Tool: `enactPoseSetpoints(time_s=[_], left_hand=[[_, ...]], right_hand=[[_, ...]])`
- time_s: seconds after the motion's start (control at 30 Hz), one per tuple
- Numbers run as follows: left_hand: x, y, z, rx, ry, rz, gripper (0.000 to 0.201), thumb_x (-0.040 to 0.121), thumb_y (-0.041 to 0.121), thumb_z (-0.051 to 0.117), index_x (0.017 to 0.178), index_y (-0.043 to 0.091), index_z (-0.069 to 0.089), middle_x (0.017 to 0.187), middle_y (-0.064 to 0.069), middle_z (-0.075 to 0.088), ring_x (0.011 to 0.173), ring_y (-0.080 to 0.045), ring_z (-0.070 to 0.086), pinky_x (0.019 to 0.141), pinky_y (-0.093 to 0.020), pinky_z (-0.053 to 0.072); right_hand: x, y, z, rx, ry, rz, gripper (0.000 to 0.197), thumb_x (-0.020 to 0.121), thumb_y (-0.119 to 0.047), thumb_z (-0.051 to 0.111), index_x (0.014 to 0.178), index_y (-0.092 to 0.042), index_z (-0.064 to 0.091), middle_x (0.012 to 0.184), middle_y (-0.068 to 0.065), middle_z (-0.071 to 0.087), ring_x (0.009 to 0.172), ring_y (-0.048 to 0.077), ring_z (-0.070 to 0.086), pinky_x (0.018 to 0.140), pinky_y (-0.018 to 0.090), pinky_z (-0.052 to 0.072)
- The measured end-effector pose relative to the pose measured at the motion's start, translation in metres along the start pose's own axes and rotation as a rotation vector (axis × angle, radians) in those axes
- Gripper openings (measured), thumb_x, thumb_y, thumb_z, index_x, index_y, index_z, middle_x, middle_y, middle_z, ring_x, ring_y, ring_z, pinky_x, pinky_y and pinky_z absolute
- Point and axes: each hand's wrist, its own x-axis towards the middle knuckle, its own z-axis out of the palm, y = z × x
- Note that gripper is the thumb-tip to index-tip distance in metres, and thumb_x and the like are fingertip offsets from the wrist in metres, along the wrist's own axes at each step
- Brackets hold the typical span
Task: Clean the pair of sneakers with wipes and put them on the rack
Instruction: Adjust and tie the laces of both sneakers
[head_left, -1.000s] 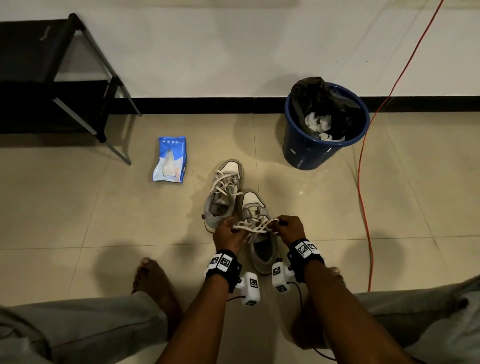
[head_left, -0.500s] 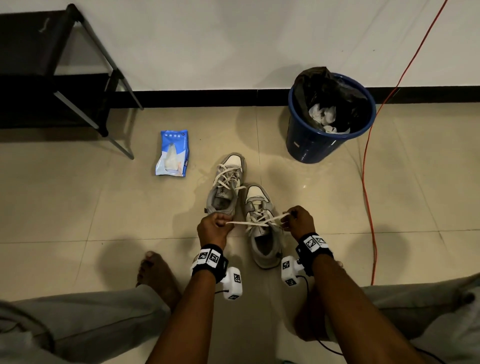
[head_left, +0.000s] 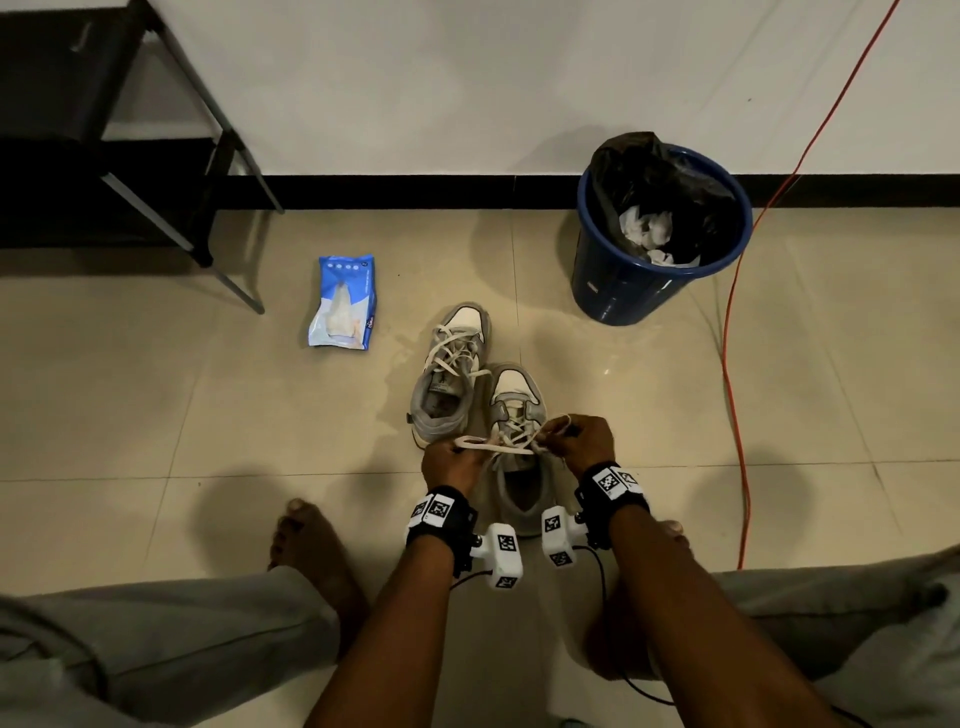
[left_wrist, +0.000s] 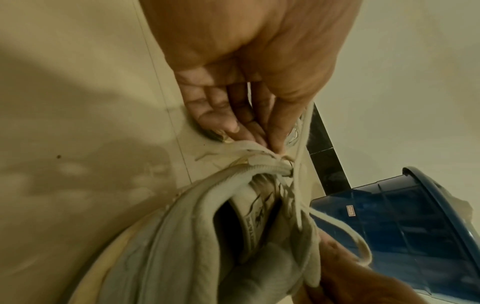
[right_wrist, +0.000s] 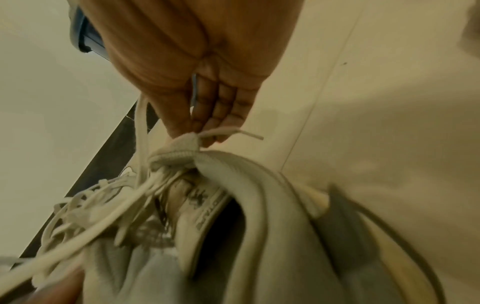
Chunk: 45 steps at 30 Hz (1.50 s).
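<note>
Two grey and white sneakers stand side by side on the tiled floor. The far sneaker (head_left: 449, 371) has loose laces. The near sneaker (head_left: 519, 410) sits under both hands. My left hand (head_left: 451, 460) pinches one lace loop (head_left: 480, 443) and my right hand (head_left: 581, 438) pinches the other lace end. In the left wrist view the fingers (left_wrist: 270, 127) pinch the lace (left_wrist: 302, 142) above the sneaker's opening (left_wrist: 233, 232). In the right wrist view the thumb and fingers (right_wrist: 205, 117) pinch a lace (right_wrist: 223, 132) at the sneaker's collar (right_wrist: 233, 174). A blue pack of wipes (head_left: 343, 302) lies to the left.
A black shoe rack (head_left: 104, 135) stands at the back left against the wall. A blue bin (head_left: 660, 234) with a black liner and used wipes stands at the back right. A red cable (head_left: 732, 374) runs down the floor on the right. My bare feet flank the near sneaker.
The hands drew apart pulling the laces taut, then came closer together again over the near sneaker, with loops now held in both.
</note>
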Motion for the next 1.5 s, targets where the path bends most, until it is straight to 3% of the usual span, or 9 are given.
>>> enactPoseSetpoints(time_s=[0.13,0.4,0.63,0.8,0.97,1.13,1.3,1.4,1.5], left_hand=[[-0.003,0.001,-0.011,0.04,0.196,-0.067,0.028,0.072,0.037,0.085,0.089,0.015,0.08,0.085,-0.011,0.076,0.085,-0.028,0.071,0.071,-0.028,0.051],[-0.007,-0.003,0.001,0.0,-0.016,0.063,0.013,0.078,0.033,0.08,0.072,0.022,0.076,0.075,-0.002,0.075,0.079,-0.025,0.071,0.078,-0.046,0.059],[-0.008,0.006,-0.003,0.147,-0.074,0.206,0.01,0.085,0.023,0.074,0.076,0.021,0.071,0.08,-0.003,0.072,0.081,-0.021,0.065,0.071,-0.026,0.047],[-0.007,0.004,-0.009,0.072,-0.208,0.112,0.018,0.066,0.032,0.084,0.077,0.02,0.077,0.076,-0.001,0.075,0.078,-0.024,0.072,0.07,-0.041,0.061],[-0.012,0.007,-0.025,0.087,-0.332,0.134,0.026,0.064,0.014,0.092,0.087,0.021,0.081,0.079,-0.003,0.076,0.076,-0.021,0.072,0.066,-0.035,0.061],[-0.005,0.014,-0.041,0.27,-0.161,0.169,0.014,0.069,0.026,0.088,0.079,0.02,0.081,0.068,0.0,0.074,0.066,-0.018,0.071,0.068,-0.036,0.061],[0.007,0.005,-0.102,0.353,0.373,0.062,0.017,0.079,0.034,0.08,0.087,0.02,0.081,0.089,-0.011,0.076,0.09,-0.034,0.07,0.077,-0.034,0.056],[0.005,0.009,-0.104,0.333,0.381,0.097,0.021,0.076,0.033,0.082,0.09,0.017,0.08,0.089,-0.011,0.076,0.089,-0.034,0.07,0.076,-0.034,0.055],[-0.006,0.015,-0.079,0.547,0.301,0.277,0.024,0.07,0.026,0.08,0.093,0.022,0.078,0.089,-0.007,0.074,0.088,-0.035,0.065,0.076,-0.036,0.052]], right_hand=[[0.004,-0.005,-0.023,-0.05,0.191,0.052,0.02,0.062,-0.007,0.085,0.069,-0.017,0.069,0.061,0.004,0.069,0.058,0.02,0.066,0.06,0.032,0.056],[-0.002,-0.004,-0.003,0.163,0.009,0.186,0.028,0.066,-0.022,0.088,0.082,-0.008,0.069,0.074,0.012,0.072,0.065,0.023,0.068,0.063,0.034,0.058],[0.002,0.007,0.009,0.066,-0.009,0.201,0.017,0.07,-0.026,0.084,0.069,-0.015,0.073,0.069,0.007,0.072,0.068,0.024,0.069,0.07,0.043,0.06],[-0.001,0.001,-0.005,0.137,-0.028,0.349,0.043,0.081,-0.045,0.071,0.08,-0.002,0.072,0.076,0.014,0.073,0.061,0.024,0.067,0.058,0.029,0.054],[-0.017,-0.01,-0.02,-0.05,-0.222,0.146,0.02,0.077,-0.017,0.079,0.077,0.001,0.072,0.06,0.007,0.067,0.053,0.017,0.059,0.049,0.02,0.046],[-0.011,-0.023,-0.033,-0.264,-0.103,-0.098,0.008,0.075,-0.012,0.079,0.077,-0.005,0.078,0.063,0.004,0.068,0.06,0.012,0.06,0.064,0.024,0.045],[0.0,-0.003,-0.084,-0.004,0.384,0.054,0.01,0.073,-0.02,0.079,0.074,-0.01,0.077,0.068,0.011,0.07,0.072,0.029,0.069,0.07,0.035,0.056],[0.004,0.007,-0.088,0.197,0.326,0.167,0.022,0.068,-0.021,0.084,0.08,-0.009,0.071,0.074,0.015,0.069,0.07,0.032,0.067,0.065,0.039,0.058],[-0.006,0.007,-0.068,-0.117,0.326,0.216,0.067,0.06,-0.038,0.089,0.114,-0.011,0.06,0.109,0.015,0.066,0.094,0.032,0.065,0.086,0.041,0.054]])
